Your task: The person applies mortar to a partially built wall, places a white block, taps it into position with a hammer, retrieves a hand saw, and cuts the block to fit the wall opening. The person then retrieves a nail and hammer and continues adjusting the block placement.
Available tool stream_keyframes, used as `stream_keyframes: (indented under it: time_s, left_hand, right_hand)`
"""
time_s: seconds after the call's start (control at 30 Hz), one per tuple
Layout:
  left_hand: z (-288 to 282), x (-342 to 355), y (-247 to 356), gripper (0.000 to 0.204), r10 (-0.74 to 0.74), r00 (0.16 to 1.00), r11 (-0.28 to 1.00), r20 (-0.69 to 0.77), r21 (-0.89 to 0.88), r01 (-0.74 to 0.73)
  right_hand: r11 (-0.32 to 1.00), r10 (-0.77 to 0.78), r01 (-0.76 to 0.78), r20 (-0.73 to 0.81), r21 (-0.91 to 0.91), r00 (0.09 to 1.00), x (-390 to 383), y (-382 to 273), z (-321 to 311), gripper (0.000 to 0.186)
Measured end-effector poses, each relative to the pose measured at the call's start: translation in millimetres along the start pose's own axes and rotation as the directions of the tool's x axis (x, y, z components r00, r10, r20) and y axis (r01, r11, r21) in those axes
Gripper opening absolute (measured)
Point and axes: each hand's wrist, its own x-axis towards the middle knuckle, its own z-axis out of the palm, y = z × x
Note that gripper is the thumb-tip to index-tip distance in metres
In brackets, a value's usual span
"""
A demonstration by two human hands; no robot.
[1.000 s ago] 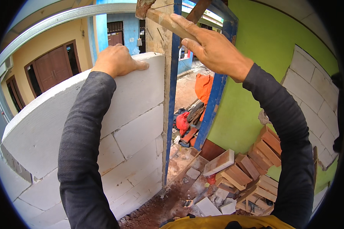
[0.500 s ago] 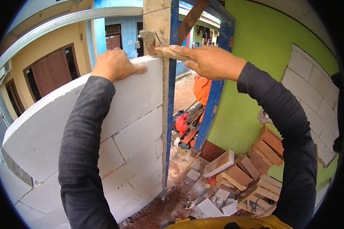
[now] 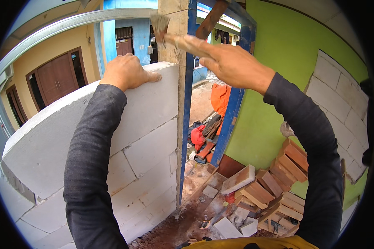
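My left hand (image 3: 126, 72) lies over the top edge of a large white lightweight block (image 3: 143, 101). Its fingers curl over the far side and the thumb lies along the near edge. The block forms the top course of a white block wall (image 3: 149, 145). In my right hand (image 3: 232, 64) is the wooden handle of a hammer with a dirty, mortar-grey head (image 3: 160, 28). That head is raised above the block's right end, apart from it, in front of a wooden post (image 3: 172, 37) with a blue edge. The hammer and right fingers are slightly blurred.
Right of the wall stands a blue door frame (image 3: 232, 120), with an orange cloth (image 3: 220, 98) and a red bundle (image 3: 198, 137) beyond. Wooden boxes (image 3: 274, 182) and broken block pieces (image 3: 230, 228) lie at the lower right by a green wall (image 3: 274, 99). A metal beam (image 3: 70, 20) crosses the upper left.
My right hand has lifted the hammer, whose head rose from the block's top at its right end. My left hand stays on the block.
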Motion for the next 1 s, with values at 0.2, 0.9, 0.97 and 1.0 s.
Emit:
stream_keyframes:
  time_s: [0.2, 0.9, 0.97, 1.0]
  left_hand:
    - [-2, -1, 1, 0.090, -0.001, 1.000, 1.000, 0.020, 0.015, 0.000]
    - [6, 0, -2, 0.087, -0.015, 1.000, 1.000, 0.001, -0.016, 0.015]
    - [11, 7, -6, 0.085, 0.053, 0.998, 0.998, -0.030, -0.038, -0.054]
    - [11, 7, -10, 0.084, 0.069, 0.996, 0.997, -0.057, -0.042, -0.071]
  right_hand:
    - [0.998, 0.048, -0.029, 0.427, -0.051, 0.903, -3, -7, -2, 0.066]
    - [0.991, 0.075, -0.083, 0.077, 0.106, 0.994, -2, -9, -4, 0.062]
    - [0.999, 0.042, -0.038, 0.224, -0.021, 0.974, -4, 6, -2, 0.061]
    - [0.997, -0.052, 0.062, 0.225, -0.038, 0.973, 2, 11, 2, 0.060]
